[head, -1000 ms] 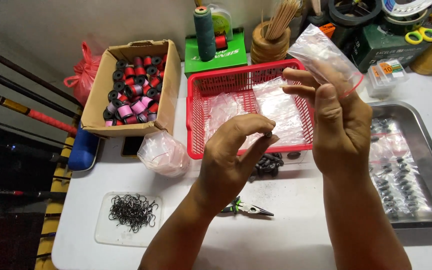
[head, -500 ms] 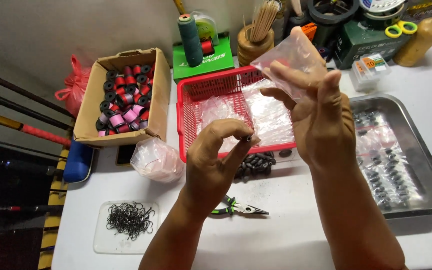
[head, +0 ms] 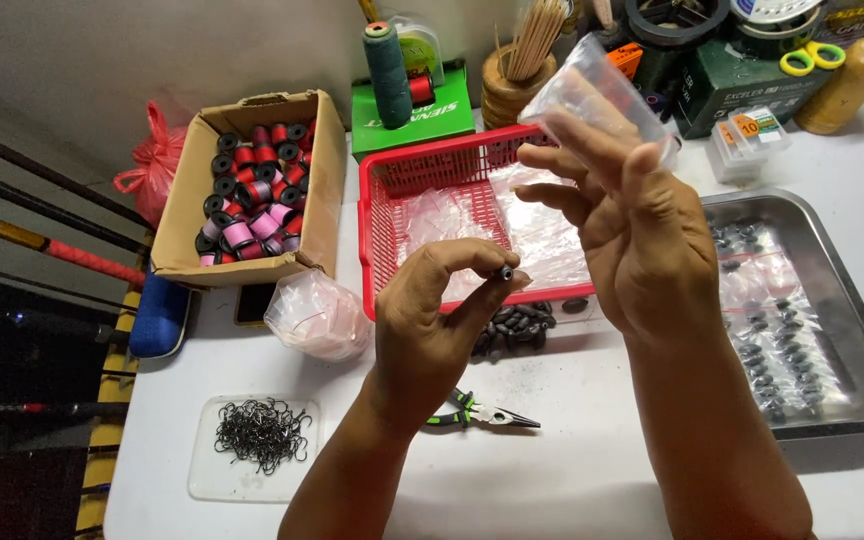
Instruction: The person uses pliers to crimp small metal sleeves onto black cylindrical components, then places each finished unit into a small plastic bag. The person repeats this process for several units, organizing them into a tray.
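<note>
Cardboard spool box (head: 252, 190), steel tray (head: 852, 330)

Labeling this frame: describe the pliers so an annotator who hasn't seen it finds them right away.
Start at the red plastic basket in the middle of the white table. Just in front of it lies a pile of dark sinker weights, and in front of that, between the person's two forearms, lie the small pliers. They are the only tool lying flat there, with green-and-black handles and slim metal jaws pointing right.

Small dark sinker (head: 505, 272) pinched upright; clear plastic bag (head: 592, 85) held open above the red basket (head: 422, 170)
</note>
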